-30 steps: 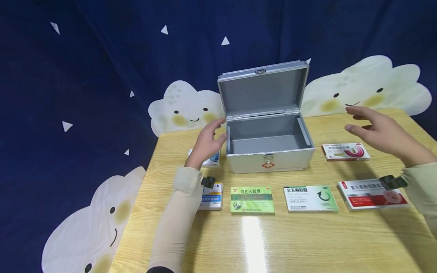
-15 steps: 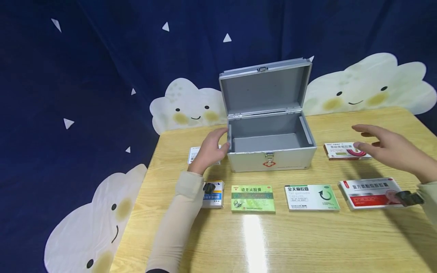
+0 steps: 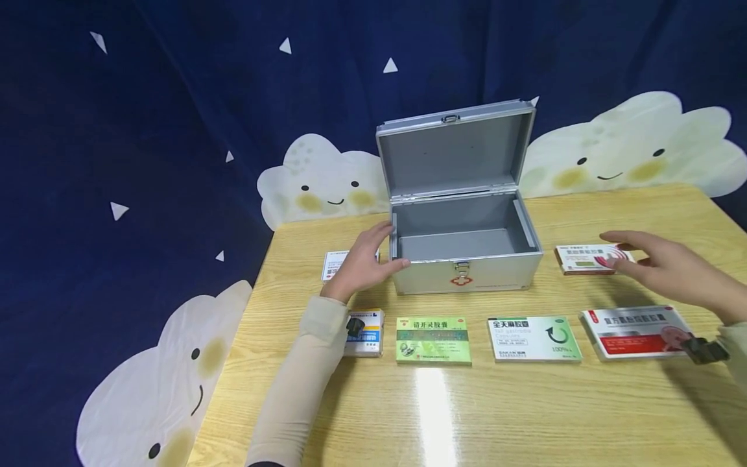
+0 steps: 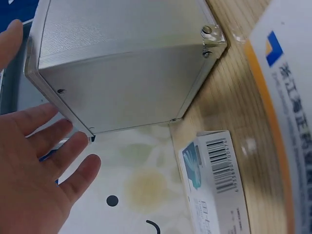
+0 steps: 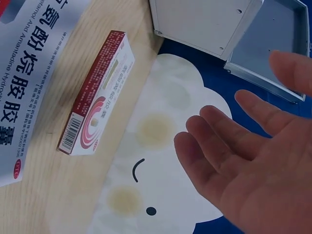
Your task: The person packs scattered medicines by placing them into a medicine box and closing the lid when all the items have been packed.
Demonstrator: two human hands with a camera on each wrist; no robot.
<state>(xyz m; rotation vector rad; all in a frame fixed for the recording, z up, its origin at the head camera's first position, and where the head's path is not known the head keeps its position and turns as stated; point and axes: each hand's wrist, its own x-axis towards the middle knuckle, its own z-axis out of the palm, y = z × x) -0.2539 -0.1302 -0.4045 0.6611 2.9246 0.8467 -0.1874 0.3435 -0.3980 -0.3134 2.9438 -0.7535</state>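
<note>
A silver first-aid case stands with its lid up and nothing visible inside. My left hand is at its left rim, fingers spread and holding nothing; whether the fingertips touch the rim I cannot tell. Behind that hand lies a white-and-blue medicine box, partly covered in the head view. My right hand hovers above a small red-and-white capsule box, thumb and fingers apart and loosely bent. In the right wrist view a gap shows between this hand and the capsule box.
In front of the case, a row of medicine boxes lies on the wooden table: a blue-and-white one partly under the left wrist, a green one, a white-green one and a larger red-and-white one. A blue cloud-patterned curtain hangs behind.
My right hand has come down toward the small capsule box. My left hand has shifted slightly down and right, its thumb now in front of the case's left corner. The boxes lie as before.
</note>
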